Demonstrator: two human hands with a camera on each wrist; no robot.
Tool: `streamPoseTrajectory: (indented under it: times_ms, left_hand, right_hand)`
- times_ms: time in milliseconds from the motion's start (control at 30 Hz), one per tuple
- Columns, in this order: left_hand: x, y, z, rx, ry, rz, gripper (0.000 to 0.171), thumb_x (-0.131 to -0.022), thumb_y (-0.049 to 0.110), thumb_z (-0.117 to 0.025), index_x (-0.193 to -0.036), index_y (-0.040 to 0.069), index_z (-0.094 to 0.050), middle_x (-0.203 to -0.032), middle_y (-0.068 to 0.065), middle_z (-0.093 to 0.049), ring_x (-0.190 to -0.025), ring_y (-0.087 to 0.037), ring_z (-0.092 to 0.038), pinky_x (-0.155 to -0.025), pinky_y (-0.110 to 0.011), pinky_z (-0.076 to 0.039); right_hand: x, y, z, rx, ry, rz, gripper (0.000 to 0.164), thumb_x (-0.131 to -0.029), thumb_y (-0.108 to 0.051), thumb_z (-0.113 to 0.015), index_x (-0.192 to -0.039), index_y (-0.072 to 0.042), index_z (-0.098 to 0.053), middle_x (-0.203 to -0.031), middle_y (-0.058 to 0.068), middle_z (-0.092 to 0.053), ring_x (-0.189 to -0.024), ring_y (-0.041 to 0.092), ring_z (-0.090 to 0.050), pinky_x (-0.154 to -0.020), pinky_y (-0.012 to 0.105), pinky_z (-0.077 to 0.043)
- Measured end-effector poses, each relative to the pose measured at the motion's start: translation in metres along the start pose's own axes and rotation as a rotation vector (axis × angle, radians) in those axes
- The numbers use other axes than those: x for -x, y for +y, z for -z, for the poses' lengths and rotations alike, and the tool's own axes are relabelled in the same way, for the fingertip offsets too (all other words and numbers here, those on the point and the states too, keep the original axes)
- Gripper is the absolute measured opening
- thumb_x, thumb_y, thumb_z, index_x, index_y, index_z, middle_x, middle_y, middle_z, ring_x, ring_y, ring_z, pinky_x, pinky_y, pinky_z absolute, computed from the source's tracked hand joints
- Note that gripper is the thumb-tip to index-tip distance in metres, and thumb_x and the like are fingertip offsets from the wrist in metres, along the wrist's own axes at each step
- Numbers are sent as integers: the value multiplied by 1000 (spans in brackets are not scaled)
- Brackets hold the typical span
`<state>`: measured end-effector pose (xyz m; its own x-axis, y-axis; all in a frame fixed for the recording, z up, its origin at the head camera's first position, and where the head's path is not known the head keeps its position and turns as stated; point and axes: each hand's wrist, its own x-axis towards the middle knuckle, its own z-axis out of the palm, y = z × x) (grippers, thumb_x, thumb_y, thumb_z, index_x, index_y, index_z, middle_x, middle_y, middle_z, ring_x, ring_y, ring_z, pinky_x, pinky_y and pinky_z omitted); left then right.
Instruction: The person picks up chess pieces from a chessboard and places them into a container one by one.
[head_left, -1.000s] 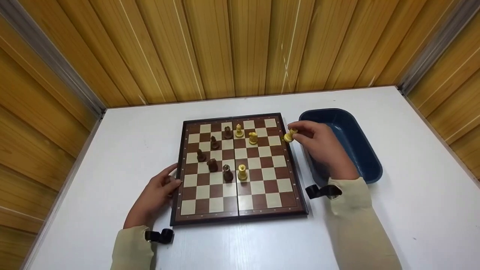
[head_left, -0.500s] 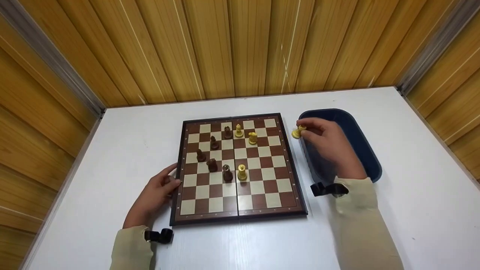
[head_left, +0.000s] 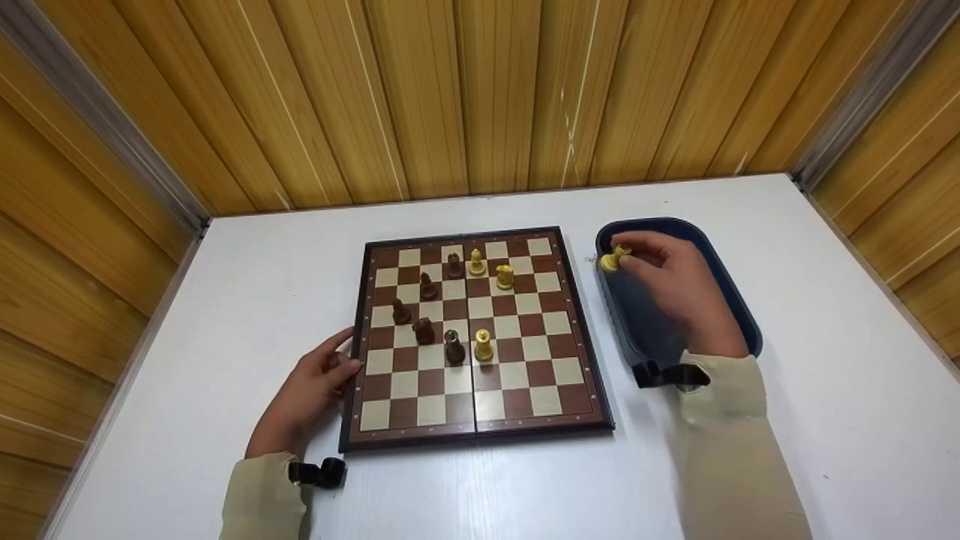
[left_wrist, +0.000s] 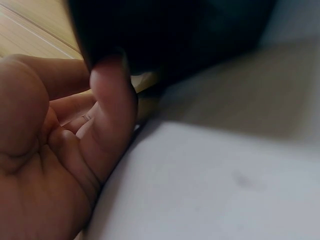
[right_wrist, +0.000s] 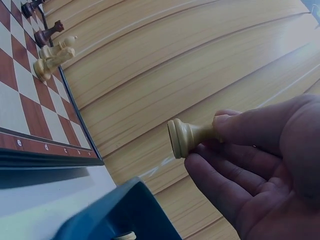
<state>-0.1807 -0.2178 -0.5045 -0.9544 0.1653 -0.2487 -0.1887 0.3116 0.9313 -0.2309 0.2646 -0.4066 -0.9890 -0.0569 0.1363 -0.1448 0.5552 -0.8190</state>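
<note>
My right hand point(head_left: 671, 281) pinches a pale gold chess piece point(right_wrist: 186, 139) by its upper part between thumb and fingers. The piece is tipped sideways, its round base facing left and its top hidden by the fingers. Beneath this hand stands a blue plastic tub point(head_left: 739, 296); the piece overlaps its left rim in the head view. At the left edge of the chessboard point(head_left: 517, 405), my left hand point(head_left: 311, 382) grips the dark frame, thumb against it and some fingers out of sight. Gold pieces on the board include a knight point(head_left: 505, 278), with another gold piece point(head_left: 483, 346) nearer.
Several dark chess pieces, one of them a dark piece point(head_left: 453, 346) near the centre fold, stand on the board's left half. Part of a pale object point(right_wrist: 126, 236) shows inside the tub. A white table point(head_left: 405, 495) lies below, with wood-patterned walls point(head_left: 480, 97) behind and beside it.
My right hand has moved right with the gold piece, from the board's right edge to above the tub's left rim. The left hand and the pieces on the board stay put.
</note>
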Motion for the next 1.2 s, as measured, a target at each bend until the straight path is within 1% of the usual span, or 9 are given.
streamPoseTrajectory:
  times_ms: [133, 233, 500, 767, 1000, 1200]
  left_hand:
    - [0, 0, 0, -29, 3, -8, 56, -99, 17, -55, -151, 23, -34, -95, -11, -60, -72, -17, -59, -62, -31, -54]
    - [0, 0, 0, -42, 3, -16, 56, -99, 17, -56, -151, 23, -34, -94, -11, -60, -72, -17, -58, -62, -30, -54]
    - [0, 0, 0, -53, 9, -30, 56, -99, 17, -56, -150, 22, -35, -92, -10, -59, -71, -17, -58, -62, -30, -53]
    - [0, 0, 1, -58, 8, -36, 56, -99, 16, -56, -151, 20, -35, -92, -10, -59, -72, -16, -57, -64, -29, -52]
    - [-1, -1, 1, -48, 4, -25, 56, -98, 17, -56, -150, 21, -35, -94, -10, -59, -72, -16, -57, -63, -29, -53]
    - [0, 0, 1, -33, -7, -32, 57, -98, 18, -56, -151, 20, -34, -91, -9, -58, -70, -16, -57, -61, -30, -53]
  right_hand:
    - [0, 3, 3, -3, 9, 9, 31, -98, -16, -58, -127, -7, -62, -129, 11, -61, -116, 21, -59, -86, 10, -46]
    - [0, 4, 4, -9, 10, -6, 31, -98, -16, -58, -128, -7, -61, -130, 12, -61, -117, 21, -59, -85, 8, -46]
    - [-2, 9, 6, 33, 24, -19, 32, -98, -19, -58, -128, -8, -62, -128, 12, -62, -115, 23, -60, -84, 12, -46]
    - [-4, 14, 6, 44, 23, -39, 33, -98, -16, -58, -129, -6, -61, -127, 14, -61, -115, 24, -60, -83, 11, -46]
    - [-4, 18, 6, 54, 19, -70, 33, -98, -17, -57, -130, -8, -60, -128, 13, -61, -117, 25, -59, -87, 19, -47]
    - [-6, 21, 5, 47, 35, -78, 33, -98, -15, -58, -130, -7, -60, -129, 14, -61, -117, 26, -59, -85, 18, -47]
